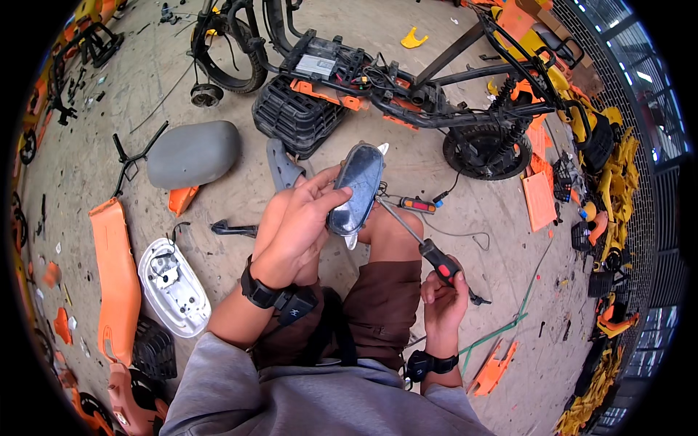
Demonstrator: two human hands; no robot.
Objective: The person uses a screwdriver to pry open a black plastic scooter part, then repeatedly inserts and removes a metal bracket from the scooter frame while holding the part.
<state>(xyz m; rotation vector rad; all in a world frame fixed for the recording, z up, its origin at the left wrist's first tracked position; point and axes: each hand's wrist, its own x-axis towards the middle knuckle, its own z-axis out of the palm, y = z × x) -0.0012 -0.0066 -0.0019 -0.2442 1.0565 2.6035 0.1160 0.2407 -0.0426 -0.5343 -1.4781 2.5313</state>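
Held up over my knees in my left hand (305, 221) is an oblong, dark-faced panel (356, 189), like a scooter's display unit, with white tabs poking out at both ends. My left fingers and thumb are closed around its left side. A screwdriver (438, 261) with a black and red handle is gripped in my right hand (445, 301). Its shaft slants up and left, the tip at the panel's right edge; whether it touches, I cannot tell. A small orange and grey object (418, 206) appears just right of the panel.
Beyond my legs stands a stripped scooter frame (429, 83) beside a black crate (294, 116). To the left lie a grey seat (194, 154), an orange panel (115, 276) and a white housing (174, 291). Yellow parts (622, 196) are heaped along the right wall.
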